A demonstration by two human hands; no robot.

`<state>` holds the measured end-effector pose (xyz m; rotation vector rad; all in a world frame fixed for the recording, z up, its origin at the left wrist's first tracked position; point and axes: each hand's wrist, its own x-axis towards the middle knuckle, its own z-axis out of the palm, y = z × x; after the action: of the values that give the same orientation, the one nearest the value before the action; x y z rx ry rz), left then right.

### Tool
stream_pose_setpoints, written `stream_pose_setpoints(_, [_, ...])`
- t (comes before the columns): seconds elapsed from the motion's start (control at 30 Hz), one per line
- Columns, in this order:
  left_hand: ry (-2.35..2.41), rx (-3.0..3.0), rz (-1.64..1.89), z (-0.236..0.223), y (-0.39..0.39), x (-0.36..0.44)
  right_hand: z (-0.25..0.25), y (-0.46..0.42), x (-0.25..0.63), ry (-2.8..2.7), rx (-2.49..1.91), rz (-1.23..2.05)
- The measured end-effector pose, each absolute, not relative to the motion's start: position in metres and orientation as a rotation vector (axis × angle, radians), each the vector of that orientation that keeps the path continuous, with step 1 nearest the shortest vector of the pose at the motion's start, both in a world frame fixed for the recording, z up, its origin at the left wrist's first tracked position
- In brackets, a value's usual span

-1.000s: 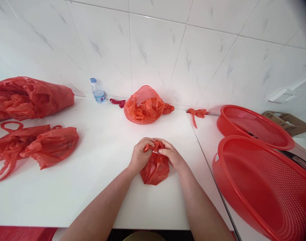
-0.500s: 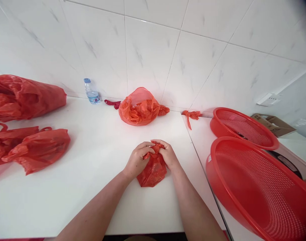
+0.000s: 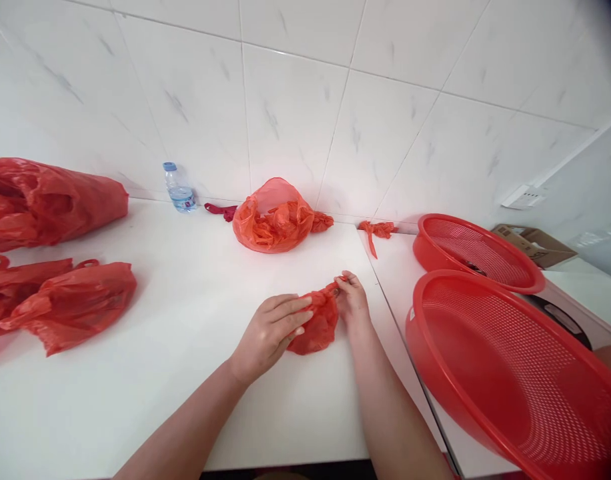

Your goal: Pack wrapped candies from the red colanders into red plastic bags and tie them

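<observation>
A small red plastic bag (image 3: 318, 332) is between my two hands, just above the white table (image 3: 195, 280). My left hand (image 3: 268, 333) grips its left side, with the fingers laid over the plastic and the thumb below. At the upper right corner, my right hand (image 3: 353, 297) pinches the bag's twisted edge between thumb and fingers. The bag's lower part hangs loose and crumpled. Beyond the hands, by the wall, sits an open red bag (image 3: 273, 243) with crumpled red plastic inside.
On the left lie a big stuffed red bag (image 3: 85, 200) and a knotted red bag (image 3: 90, 307). A water bottle (image 3: 180, 193) stands by the wall. Two red mesh baskets (image 3: 485, 373) are on the right, near a cardboard box (image 3: 550, 250). Red scraps (image 3: 378, 230) lie at the back.
My hands have moved apart, the right one up and to the right, stretching the bag's top edge sideways. The left hand has flattened over the bag's side. The view has shifted slightly.
</observation>
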<state>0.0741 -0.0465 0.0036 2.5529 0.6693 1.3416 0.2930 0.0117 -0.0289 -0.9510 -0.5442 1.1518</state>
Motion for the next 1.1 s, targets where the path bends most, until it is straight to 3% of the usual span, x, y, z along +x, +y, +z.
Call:
stream_pose_setpoints(0.17, [0.654, 2.468, 1.311, 0.003, -0.074, 0.063, -0.035, 0.017, 0.307, -0.545, -0.972, 1.071])
stream_pose_setpoints(0.47, [1.222, 2.252, 0.978, -0.001, -0.069, 0.088, -0.027, -0.006, 0.263, -1.031, -1.238, 1.361])
stream_pose_setpoints(0.63, [1.186, 2.066, 0.859, 0.000, -0.077, 0.063, -0.033, -0.008, 0.256, -1.016, -1.199, 1.492])
stream_pose_setpoints(0.8, [1.338, 1.796, 1.343, 0.041, -0.089, -0.015, -0.040, 0.001, 0.260, -0.988, -1.188, 1.462])
stream_pose_setpoints(0.93, [1.929, 1.629, 1.991, 0.073, -0.094, -0.093, -0.038, -0.001, 0.255, -1.047, -1.213, 1.412])
stream_pose_setpoints(1.03, [2.382, 1.242, 2.397, 0.071, -0.093, -0.143, -0.035, -0.003, 0.250, -1.083, -1.213, 1.382])
stream_pose_setpoints(1.1, [2.661, 1.036, 2.414, 0.056, -0.089, -0.171, -0.034, -0.003, 0.248, -1.127, -1.220, 1.348])
